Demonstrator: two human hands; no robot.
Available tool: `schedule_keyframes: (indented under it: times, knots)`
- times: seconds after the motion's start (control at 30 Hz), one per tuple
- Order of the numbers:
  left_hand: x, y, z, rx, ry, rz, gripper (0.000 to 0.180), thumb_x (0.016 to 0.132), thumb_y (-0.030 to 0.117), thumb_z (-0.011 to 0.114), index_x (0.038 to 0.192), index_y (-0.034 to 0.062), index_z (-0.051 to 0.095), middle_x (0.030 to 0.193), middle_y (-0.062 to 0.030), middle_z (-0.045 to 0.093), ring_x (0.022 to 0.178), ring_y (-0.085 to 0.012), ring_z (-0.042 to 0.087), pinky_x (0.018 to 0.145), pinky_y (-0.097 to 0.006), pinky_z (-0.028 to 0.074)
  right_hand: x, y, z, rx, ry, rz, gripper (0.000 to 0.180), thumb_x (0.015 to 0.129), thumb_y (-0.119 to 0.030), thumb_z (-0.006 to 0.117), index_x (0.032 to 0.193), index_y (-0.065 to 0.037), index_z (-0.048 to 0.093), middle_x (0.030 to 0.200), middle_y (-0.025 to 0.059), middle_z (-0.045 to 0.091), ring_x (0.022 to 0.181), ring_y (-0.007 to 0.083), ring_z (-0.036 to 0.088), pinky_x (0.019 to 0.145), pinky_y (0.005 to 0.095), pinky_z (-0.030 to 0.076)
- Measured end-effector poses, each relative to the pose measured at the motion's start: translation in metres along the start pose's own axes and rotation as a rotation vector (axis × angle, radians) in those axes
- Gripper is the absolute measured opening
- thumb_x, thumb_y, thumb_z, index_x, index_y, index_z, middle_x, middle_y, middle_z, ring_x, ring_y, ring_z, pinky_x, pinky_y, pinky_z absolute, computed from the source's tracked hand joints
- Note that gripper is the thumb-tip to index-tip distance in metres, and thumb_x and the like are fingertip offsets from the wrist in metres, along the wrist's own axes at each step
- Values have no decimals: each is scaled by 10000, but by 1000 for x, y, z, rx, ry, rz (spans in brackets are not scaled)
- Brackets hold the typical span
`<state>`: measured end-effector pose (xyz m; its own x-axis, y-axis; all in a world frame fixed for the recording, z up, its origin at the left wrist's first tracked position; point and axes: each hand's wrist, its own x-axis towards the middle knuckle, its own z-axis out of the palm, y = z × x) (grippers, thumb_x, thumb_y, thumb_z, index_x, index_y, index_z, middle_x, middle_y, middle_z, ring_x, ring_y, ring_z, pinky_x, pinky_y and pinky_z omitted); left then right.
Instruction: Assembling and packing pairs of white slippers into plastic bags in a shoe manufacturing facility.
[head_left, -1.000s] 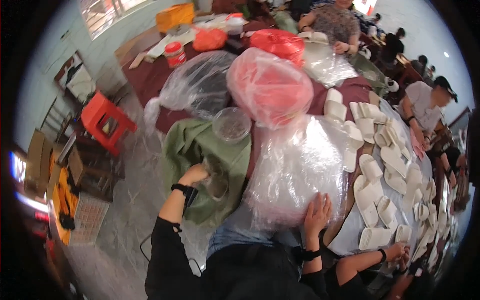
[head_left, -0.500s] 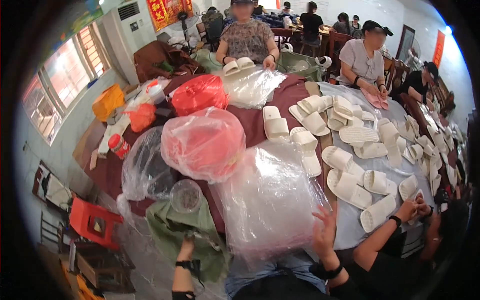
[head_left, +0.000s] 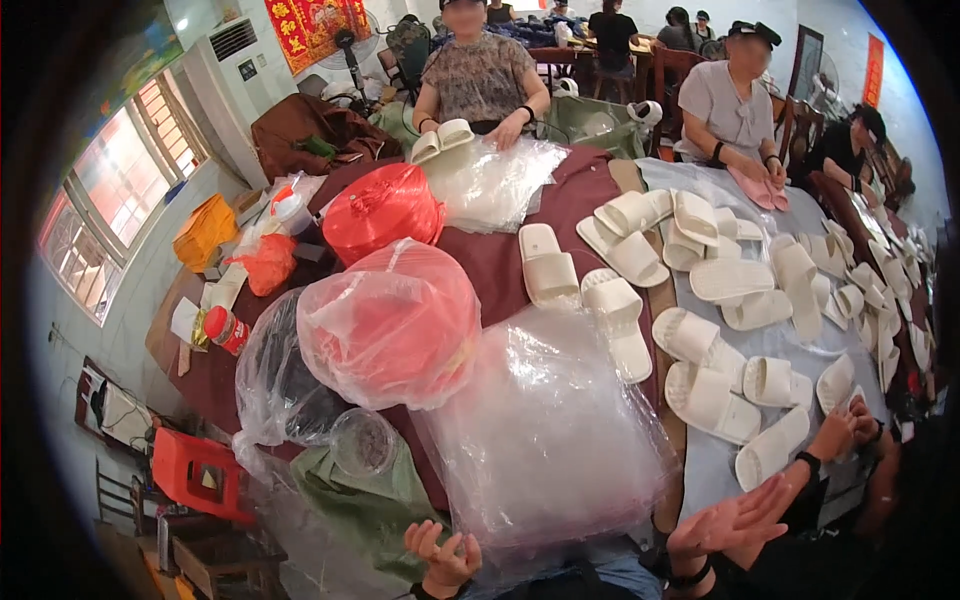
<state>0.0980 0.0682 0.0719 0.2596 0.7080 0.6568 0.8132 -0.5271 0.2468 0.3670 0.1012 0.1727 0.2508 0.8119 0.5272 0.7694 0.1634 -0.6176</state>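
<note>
My left hand (head_left: 442, 558) is open, palm up with fingers spread, at the near left corner of a stack of clear plastic bags (head_left: 550, 430). Beyond the stack's near right corner is my right hand (head_left: 727, 520), open and empty with its fingers stretched out. White slippers (head_left: 712, 402) lie scattered on the right part of the table, the nearest a single slipper (head_left: 773, 447) above my right hand. Two more slippers, a left one (head_left: 549, 264) and a right one (head_left: 617, 325), lie behind the bag stack.
A red bundle in clear plastic (head_left: 392, 325), a red roll (head_left: 383, 215) and a clear tub (head_left: 364, 443) stand left of the stack. A green sack (head_left: 345, 505) hangs below them. A co-worker's hands (head_left: 845, 430) work close on my right; other people sit across the table.
My left hand has moved right, from over the green sack to the bag stack's near corner. My right hand has dropped lower and farther right. The whole view has shifted slightly.
</note>
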Motion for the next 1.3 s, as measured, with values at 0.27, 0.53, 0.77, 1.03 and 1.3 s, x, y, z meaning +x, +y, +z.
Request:
schedule_keyframes:
  times: [0.27,0.53,0.77,1.03,1.3]
  knots:
    - [12,25,20,-263,-208,-64,324,746,107,636,1055,51,554,1287,-223,387,1189,-408,354,991,-513,295,151,-12,53,1236,333,-888,992,852,25,539,1450,-231,-210,1440,246,281,1281,423,347,1049,494,274]
    - [24,30,25,-246,-239,9,306,769,143,617,1060,56,576,1282,-213,405,1194,-409,361,992,-523,293,161,-23,14,1229,438,-569,874,843,-45,550,1488,-180,-24,1438,244,280,1312,406,297,1059,529,229]
    - [27,-7,57,-87,-69,75,349,880,269,505,1140,44,563,1328,-210,394,1226,-433,346,1005,-556,280,-46,18,-61,455,751,-205,918,778,55,510,1471,-117,-66,1418,272,272,1349,379,234,1085,525,161]
    - [47,29,82,-245,-215,424,360,842,238,576,1166,80,583,1253,-207,478,1193,-427,397,983,-564,310,-31,-5,-169,428,1041,-314,1022,813,-17,567,1445,-223,-209,1421,259,288,1255,347,393,1046,448,266]
    - [48,102,122,-706,-465,777,413,824,285,562,1200,118,586,1268,-179,480,1197,-388,407,995,-534,314,-22,-13,-198,502,1040,-269,977,846,-39,568,1456,-237,-168,1400,222,351,1223,321,430,1008,411,311]
